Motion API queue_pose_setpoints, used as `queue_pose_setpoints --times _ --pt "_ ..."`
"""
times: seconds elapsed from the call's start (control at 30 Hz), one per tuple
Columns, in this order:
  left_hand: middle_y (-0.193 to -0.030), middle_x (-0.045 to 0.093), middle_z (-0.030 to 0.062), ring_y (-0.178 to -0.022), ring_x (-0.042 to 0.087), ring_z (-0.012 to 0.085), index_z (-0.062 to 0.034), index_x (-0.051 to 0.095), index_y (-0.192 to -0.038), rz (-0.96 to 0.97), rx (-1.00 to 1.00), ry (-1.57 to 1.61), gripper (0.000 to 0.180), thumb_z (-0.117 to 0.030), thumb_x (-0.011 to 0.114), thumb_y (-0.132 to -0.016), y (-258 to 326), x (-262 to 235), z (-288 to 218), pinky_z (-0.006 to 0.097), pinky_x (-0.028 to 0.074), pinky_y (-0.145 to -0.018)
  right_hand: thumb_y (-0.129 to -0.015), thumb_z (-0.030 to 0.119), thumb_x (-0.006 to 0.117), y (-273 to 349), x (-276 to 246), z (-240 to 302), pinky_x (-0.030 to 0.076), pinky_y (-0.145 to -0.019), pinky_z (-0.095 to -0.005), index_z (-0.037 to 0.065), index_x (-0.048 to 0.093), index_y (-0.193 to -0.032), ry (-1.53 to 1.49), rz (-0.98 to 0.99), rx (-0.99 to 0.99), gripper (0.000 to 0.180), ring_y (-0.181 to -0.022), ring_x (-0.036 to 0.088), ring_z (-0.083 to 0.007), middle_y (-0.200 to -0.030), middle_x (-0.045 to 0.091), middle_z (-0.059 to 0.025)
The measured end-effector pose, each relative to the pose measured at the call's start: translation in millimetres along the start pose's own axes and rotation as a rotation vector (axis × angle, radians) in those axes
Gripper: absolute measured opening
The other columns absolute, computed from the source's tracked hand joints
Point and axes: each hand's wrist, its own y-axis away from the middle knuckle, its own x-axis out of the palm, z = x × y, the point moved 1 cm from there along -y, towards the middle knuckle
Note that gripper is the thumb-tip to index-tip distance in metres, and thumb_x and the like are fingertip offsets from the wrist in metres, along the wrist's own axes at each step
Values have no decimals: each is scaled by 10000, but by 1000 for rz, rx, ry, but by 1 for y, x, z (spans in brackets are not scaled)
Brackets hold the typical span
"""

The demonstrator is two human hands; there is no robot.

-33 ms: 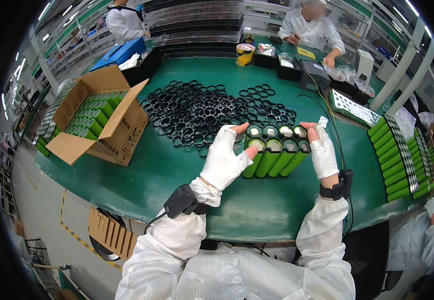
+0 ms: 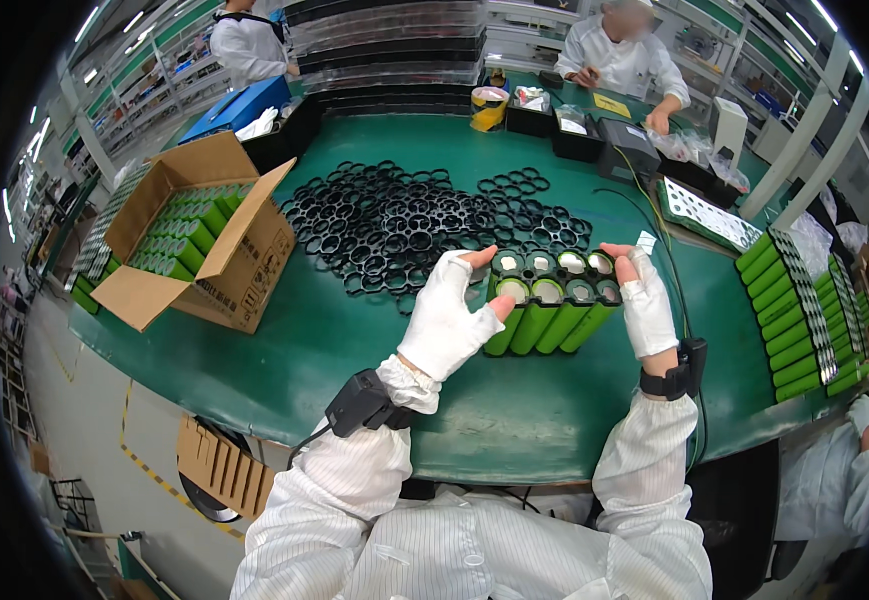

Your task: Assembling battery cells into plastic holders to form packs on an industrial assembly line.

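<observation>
A block of green cylindrical battery cells [image 2: 540, 322] stands upright in front of me in two rows. A black cell holder [image 2: 531, 275] frames the upper ends of the cells, whose silvery tops show. My left hand [image 2: 451, 315], in a white fingerless glove, grips the left end, its thumb at the near top corner and a finger at the far one. At the right end my right hand [image 2: 646, 305], gloved the same way, holds the far corner; its other fingers are partly hidden. Just beyond lies a heap of loose black cell holders [image 2: 404, 225].
An open cardboard box [image 2: 244, 275] full of green cells stands at left on the green table [image 2: 514, 440]. Assembled cell packs [image 2: 789, 310] line the right edge. Farther back are black trays [image 2: 384, 60], a tape roll [image 2: 489, 108], bins, a cable and a co-worker [image 2: 622, 55].
</observation>
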Motion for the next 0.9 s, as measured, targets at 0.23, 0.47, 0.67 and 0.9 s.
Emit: queue_pose_setpoints --times 0.23,0.47,0.67,0.9 --pt "-1197 538 111 -1107 532 207 -18 475 -1302 81 -42 82 616 -294 710 -803 -1 -3 6 339 440 -938 -1003 271 474 -1 1 3 494 -727 -248 43 582 -1150 -79 15 32 292 -887 562 -97 -1016 611 -45" --pt "-1222 546 148 -1161 528 254 -7 432 -1328 66 -49 65 610 -237 685 -824 3 2 4 366 422 -994 -1002 309 469 -3 1 0 493 -740 -260 40 571 -1157 -107 40 -30 326 -917 562 -121 -1056 605 -70" --pt "-1263 531 154 -1174 525 257 -26 408 -1366 92 -61 180 622 -268 664 -853 -1 3 12 369 415 -1005 -1000 347 458 -2 -2 -9 474 -833 -288 51 543 -1206 -78 53 -31 371 -967 562 -145 -1076 601 -69" --pt "-1264 523 153 -1154 535 249 -21 420 -1365 46 20 53 627 -323 660 -872 2 3 10 353 410 -1002 -834 582 625 2 -20 -13 381 -1019 -345 45 322 -1437 -148 358 -97 863 -1234 458 -242 -1340 455 -120"
